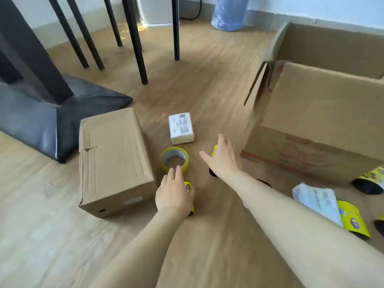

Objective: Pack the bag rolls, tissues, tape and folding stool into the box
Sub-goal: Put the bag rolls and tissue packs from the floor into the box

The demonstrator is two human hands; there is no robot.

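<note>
**Both hands go down to the bag rolls on the floor**

The things to pack lie spread on the light wooden floor (207,235), close to the large open cardboard box (311,113) at the right, probably so that each one is a short reach from it. The left hand (174,196) is palm down and curls over 1 yellow-and-black bag roll (190,189); the fingers wrap its top, so it seems to be grasping it, though the roll is not lifted. The right hand (222,157) is stretched forward with fingers spread and loose, over a second yellow bag roll (215,150); it holds nothing yet. Both forearms are long and nearly straight.

The yellow ring of packing tape (174,160) lies flat just beyond the left fingertips. The white wrapped tissue pack (181,128) lies further away, apart from the tape. More rolls (353,220) and a white plastic packet (315,202) wait at the right. A closed brown carton (114,161) lies at the left. I cannot identify the folding stool.
</note>
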